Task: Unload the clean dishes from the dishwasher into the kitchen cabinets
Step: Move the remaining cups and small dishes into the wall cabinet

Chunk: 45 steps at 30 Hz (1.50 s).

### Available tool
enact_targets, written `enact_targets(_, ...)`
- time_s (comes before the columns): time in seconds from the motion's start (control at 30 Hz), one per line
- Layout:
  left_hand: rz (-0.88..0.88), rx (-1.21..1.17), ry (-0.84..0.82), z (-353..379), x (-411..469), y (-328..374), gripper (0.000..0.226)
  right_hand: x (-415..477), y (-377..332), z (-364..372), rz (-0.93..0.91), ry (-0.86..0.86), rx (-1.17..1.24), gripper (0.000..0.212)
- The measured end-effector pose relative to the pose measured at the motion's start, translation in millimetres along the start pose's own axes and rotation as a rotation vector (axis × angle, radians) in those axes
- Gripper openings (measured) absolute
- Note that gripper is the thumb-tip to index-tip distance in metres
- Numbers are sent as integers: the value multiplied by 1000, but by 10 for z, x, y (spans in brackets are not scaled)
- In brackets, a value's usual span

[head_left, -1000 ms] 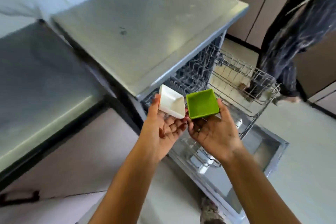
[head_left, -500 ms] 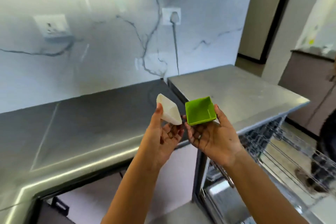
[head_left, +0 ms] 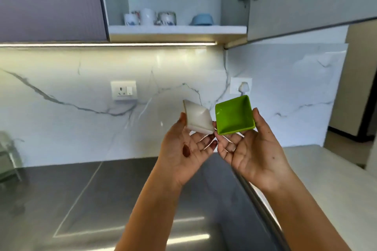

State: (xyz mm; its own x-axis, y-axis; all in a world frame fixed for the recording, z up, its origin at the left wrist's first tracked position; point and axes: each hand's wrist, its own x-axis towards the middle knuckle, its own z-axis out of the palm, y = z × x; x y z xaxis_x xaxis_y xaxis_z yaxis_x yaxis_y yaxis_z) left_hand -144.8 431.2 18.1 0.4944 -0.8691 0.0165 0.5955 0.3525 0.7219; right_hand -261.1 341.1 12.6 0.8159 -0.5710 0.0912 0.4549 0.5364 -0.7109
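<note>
My left hand (head_left: 184, 152) holds a small square white dish (head_left: 197, 118) between thumb and fingertips, tilted so its underside faces me. My right hand (head_left: 250, 149) holds a small square green dish (head_left: 234, 115) the same way, its hollow facing me. Both dishes are raised side by side in front of the marble wall, above the counter. Overhead, an upper cabinet (head_left: 177, 29) stands open. The dishwasher is out of view.
On the cabinet shelf stand patterned mugs (head_left: 132, 18), a white cup (head_left: 148, 16), a glass (head_left: 167, 18) and a blue bowl (head_left: 202, 19). The open cabinet door (head_left: 306, 0) hangs at upper right. A grey steel counter (head_left: 81, 199) lies below, wall sockets (head_left: 123, 90) behind.
My view has swung up from the dishwasher and counter to the wall and the open cabinet. Both hands have risen with the two dishes still in them.
</note>
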Motion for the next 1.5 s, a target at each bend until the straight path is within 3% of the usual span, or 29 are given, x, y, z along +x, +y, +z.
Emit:
enact_targets(0.1,109,11,-14,268,336,266,46,378,-336,117,-54,-81,-45,69)
enact_targets(0.23,373,146,-49,606,690,694,25,850,-810,305,-205,-244,-186,95)
enact_targets(0.37,805,700,102,876,962,1149,32,1206,-1210,543,-488,-168,-479,58)
enact_targets(0.53,1209,1451,390,1112,1467,1817,57,1803,-1762,814,-901,-28,-916,42)
enact_targets(0.7,941,1926,351,1298,2067,2239,65,2363,-2226,985,-1012,137,-1618,53)
enact_targets(0.8,828,2110,319,1377,2332,2296,64,2544,-2407,1157,-795,137,-2032,49)
enact_targets(0.9,721,2168,242,1416,2521,2344,59,2600,-2551,1339,-572,140,-2251,42)
enact_targets(1.07,530,2193,63,1473,2612,2375,49,2678,-2637,1432,-227,111,-2268,39)
enact_targets(1.2,517,2168,-10,1452,2569,2432,43,2774,-2641,1351,-54,55,-2054,44)
enact_targets(1.37,552,2164,-53,1426,2641,2462,41,2826,-2651,1358,4,60,-1881,58)
enact_targets(1.5,620,2183,-40,1351,2801,2463,41,2831,-2574,1384,-51,109,-1944,61)
